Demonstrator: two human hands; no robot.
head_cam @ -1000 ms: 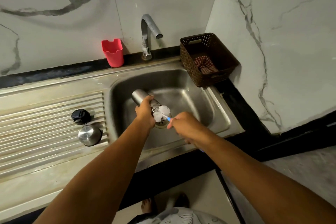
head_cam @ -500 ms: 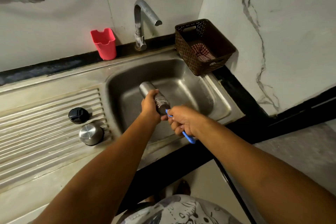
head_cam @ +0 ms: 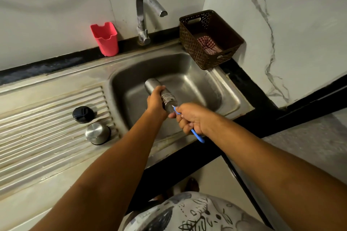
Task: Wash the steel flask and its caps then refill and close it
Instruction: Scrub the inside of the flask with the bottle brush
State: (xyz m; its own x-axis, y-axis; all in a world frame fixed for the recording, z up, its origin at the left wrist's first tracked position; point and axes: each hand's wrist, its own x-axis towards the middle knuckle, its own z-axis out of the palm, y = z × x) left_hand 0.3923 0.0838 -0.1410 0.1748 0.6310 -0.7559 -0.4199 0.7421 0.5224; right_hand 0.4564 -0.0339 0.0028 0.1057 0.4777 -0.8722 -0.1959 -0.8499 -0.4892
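Far left: ribbed drainboard, with two caps on it near the basin edge. The black cap is further back and the steel cap sits just in front of it, dome up; they are close together, contact can't be judged. Pink cup stands on the back ledge against the wall, faucet to its right with the spout over the sink; no water visible from it. Steel flask is held above the basin, tilted, with its base toward the back-left and its mouth toward the person. Left hand is wrapped round the flask body, fingers curled, firm hold. Right hand sits just right of the mouth, fist closed round the blue brush. The handle tail sticks out below the hand and the shaft runs into the flask opening; brush head hidden inside. Far right: brown basket on the sink's back-right corner, checked cloth lying in it.
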